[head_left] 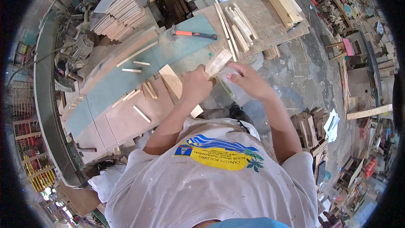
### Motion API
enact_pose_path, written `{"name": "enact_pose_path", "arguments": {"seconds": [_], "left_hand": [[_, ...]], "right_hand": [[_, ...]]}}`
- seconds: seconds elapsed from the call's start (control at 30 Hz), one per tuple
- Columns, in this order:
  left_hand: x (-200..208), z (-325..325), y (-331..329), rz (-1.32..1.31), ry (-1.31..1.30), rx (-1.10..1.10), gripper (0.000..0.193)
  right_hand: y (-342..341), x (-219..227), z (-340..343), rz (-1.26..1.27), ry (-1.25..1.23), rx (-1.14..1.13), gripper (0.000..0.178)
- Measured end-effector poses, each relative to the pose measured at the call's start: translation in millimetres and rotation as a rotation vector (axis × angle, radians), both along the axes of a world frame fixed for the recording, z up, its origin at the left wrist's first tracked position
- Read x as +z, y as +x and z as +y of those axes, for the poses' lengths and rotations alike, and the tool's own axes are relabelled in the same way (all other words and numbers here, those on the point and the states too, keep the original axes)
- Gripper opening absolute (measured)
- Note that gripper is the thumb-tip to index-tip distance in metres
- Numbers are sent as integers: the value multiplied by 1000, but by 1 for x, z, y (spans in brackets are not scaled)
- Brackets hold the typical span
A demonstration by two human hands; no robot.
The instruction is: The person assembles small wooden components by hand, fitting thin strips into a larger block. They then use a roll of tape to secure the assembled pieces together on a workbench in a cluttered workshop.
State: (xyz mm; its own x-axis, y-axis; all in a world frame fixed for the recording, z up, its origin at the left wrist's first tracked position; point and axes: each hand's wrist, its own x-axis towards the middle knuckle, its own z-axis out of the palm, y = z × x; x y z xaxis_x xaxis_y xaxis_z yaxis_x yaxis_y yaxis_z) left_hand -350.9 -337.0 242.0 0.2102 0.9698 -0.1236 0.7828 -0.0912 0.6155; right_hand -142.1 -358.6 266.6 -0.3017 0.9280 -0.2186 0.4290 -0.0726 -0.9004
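Note:
My left hand is closed round a short pale wooden block, which sticks out beyond my fingers at a tilt. Close beside it, my right hand curls its fingers over a whitish, see-through plastic thing; whether this is a bottle or a bag I cannot tell. A small pink spot shows by my right fingertips. Below my left forearm, a wide pale board lies across the near edge of the workbench. Farther off on the bench rests a hammer with an orange and black handle.
Several thin wooden strips lie scattered on the bench at left. More strips and thick beams sit at its far right end. A metal-framed machine borders the left side. Stacked boards stand on the floor at right.

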Motion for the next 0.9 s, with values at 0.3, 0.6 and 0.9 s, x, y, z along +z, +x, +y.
{"name": "enact_pose_path", "arguments": {"seconds": [0.3, 0.6, 0.9], "left_hand": [[6, -1, 0, -525, -492, -126, 22], [36, -8, -7, -819, -881, -325, 24], [-9, 8, 0, -157, -41, -227, 37]], "right_hand": [[28, -24, 6, 259, -31, 57, 58], [23, -1, 7, 498, -107, 133, 61], [19, -50, 30, 202, -174, -117, 60]]}}
